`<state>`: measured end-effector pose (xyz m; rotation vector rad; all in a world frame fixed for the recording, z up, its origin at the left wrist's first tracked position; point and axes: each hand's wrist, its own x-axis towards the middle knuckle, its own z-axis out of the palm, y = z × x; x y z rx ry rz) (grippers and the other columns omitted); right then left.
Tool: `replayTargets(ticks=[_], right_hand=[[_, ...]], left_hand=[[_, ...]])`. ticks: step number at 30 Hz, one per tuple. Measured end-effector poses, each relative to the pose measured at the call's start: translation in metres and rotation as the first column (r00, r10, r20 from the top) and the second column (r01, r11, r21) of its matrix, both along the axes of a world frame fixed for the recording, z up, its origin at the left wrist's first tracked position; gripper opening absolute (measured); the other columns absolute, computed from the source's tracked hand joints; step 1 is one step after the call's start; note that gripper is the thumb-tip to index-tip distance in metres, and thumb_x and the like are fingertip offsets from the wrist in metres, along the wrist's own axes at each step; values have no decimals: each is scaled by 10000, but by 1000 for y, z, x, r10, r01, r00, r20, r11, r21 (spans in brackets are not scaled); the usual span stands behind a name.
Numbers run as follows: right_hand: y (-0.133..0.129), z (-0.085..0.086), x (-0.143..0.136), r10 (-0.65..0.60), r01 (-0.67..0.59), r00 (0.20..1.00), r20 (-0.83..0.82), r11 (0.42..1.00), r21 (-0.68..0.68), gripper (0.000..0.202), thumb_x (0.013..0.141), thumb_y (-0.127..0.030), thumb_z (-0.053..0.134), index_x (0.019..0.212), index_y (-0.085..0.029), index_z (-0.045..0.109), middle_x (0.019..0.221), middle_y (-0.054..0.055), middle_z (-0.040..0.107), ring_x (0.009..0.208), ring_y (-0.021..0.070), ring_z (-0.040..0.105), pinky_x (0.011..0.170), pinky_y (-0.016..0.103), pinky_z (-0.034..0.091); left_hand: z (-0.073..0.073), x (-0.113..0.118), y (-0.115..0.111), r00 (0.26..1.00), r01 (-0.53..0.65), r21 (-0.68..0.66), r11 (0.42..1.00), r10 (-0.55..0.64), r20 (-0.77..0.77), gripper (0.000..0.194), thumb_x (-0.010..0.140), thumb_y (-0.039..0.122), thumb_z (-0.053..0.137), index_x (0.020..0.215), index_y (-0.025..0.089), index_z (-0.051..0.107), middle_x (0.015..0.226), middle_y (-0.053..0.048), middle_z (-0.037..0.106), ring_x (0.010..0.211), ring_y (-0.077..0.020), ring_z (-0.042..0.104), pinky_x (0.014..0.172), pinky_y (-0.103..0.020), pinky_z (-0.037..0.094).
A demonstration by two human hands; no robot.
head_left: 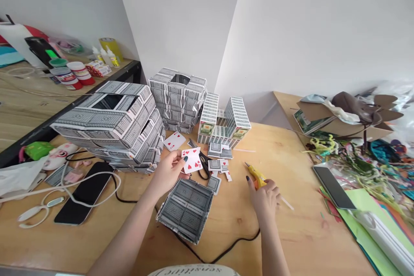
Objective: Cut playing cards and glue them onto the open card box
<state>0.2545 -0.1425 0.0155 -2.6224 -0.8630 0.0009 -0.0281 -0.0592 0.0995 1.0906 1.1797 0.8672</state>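
Head view, left hand: the left hand [168, 170] pinches a playing card [193, 160] between thumb and fingers, dark nail against its face
Playing card: white, rounded corners, red hearts and a "4" at one corner, face turned up to the camera; it is just beyond the far edge of the open card box
Open card box [185, 210]: shallow and square, lined with grey patterned card backs with white borders, on the wooden table [268, 146] near the left wrist
Right hand [265, 198]: thumb apart, fingers curled over the rear of a glue gun [257, 175]; cannot tell whether they grip it
Glue gun: yellow with an orange part, nozzle pointing away, a pale glue stick [287, 203] behind
Between the hands: black scissors [204, 166] beside small stacks of cut cards [220, 150]
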Motion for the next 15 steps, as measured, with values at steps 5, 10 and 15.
replayTargets(ticks=[5, 10, 15], right_hand=[[-5, -11, -3, -70, 69, 997, -10, 993, -98, 545, 693, -575, 443, 1050, -162, 434, 1016, 216, 489, 986, 383, 453, 698, 546, 357], [-3, -8, -3, -72, 70, 997, -23, 995, -69, 437, 644, -471, 484, 958, -172, 432, 927, 165, 539, 913, 343, 507, 714, 464, 389], [-4, 10, -1, 37, 7, 968, -249, 985, 174, 378, 622, -440, 520, 889, -205, 391, 799, 52, 546, 657, 228, 554, 551, 326, 413]], left_hand=[[4, 2, -1, 1000, -21, 20, 1000, 21, -11, 223, 735, 284, 532, 906, 142, 541, 843, -49, 617, 712, -170, 615, 558, -295, 551], [9, 1, -2, 999, -44, 28, 999, 45, -14, 246, 711, 297, 552, 894, 132, 559, 826, -53, 613, 732, -189, 613, 551, -303, 546], [10, 3, -2, 997, -73, 22, 997, 73, 7, 198, 712, 286, 553, 840, 135, 561, 738, -30, 621, 636, -170, 614, 547, -314, 549]])
